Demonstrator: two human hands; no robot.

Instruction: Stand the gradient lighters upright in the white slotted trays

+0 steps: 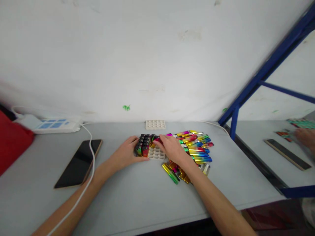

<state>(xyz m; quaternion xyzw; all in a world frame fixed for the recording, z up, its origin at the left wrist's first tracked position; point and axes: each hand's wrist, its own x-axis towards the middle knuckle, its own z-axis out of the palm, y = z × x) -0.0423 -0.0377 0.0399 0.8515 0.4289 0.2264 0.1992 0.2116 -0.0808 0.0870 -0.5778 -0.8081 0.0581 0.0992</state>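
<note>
A white tray with rows of round holes lies on the grey table, its left part filled with upright black-topped lighters. Against the left side of these lighters rests my left hand, thumb along the front edge and fingers behind. Over the tray's right side, my right hand has its fingertips closed on a lighter at the back row. Shiny multicoloured lighters lie in a loose pile to the right, partly covered by my right forearm.
A second white holed tray sits by the wall. At left are a dark phone, a power strip, a white cable and something red. A blue metal frame stands right; another person's hand shows beyond.
</note>
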